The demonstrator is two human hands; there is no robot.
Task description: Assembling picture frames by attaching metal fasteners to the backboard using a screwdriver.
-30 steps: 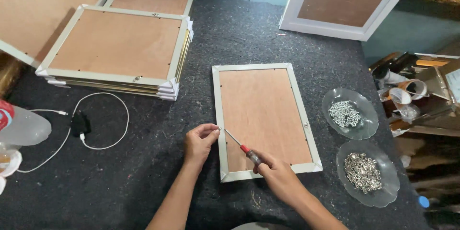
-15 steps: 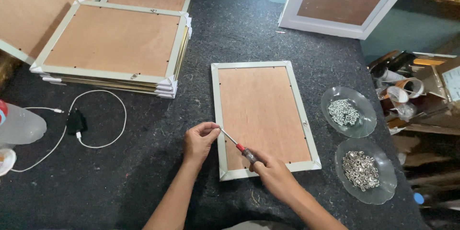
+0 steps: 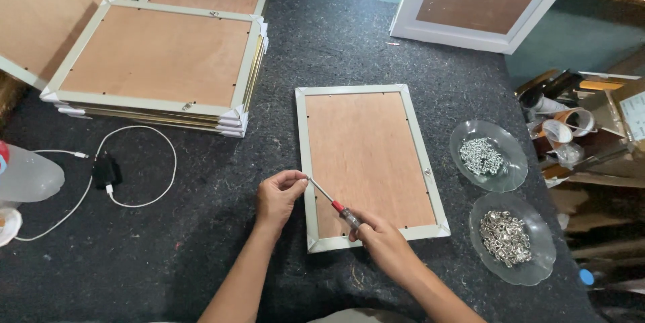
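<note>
A picture frame [image 3: 368, 162] lies face down on the dark felt table, its brown backing board up and its pale border around it. My right hand [image 3: 379, 239] grips a red-handled screwdriver [image 3: 336, 206] near the frame's lower edge, with the shaft slanting up-left to the left border. My left hand [image 3: 279, 195] rests at that left border, fingertips pinched together right at the screwdriver tip. What the fingertips pinch is too small to tell.
Two glass dishes of small metal hardware, one [image 3: 488, 155] above the other [image 3: 512, 237], sit right of the frame. A stack of frames [image 3: 158, 67] lies at upper left, a white frame [image 3: 480, 0] leans at the back. A charger with white cable [image 3: 107, 172] and a plastic bottle [image 3: 27, 175] lie left.
The view has shifted slightly. Both hands stay at the frame's left border, and the screwdriver keeps its slant with the tip by my left fingertips.
</note>
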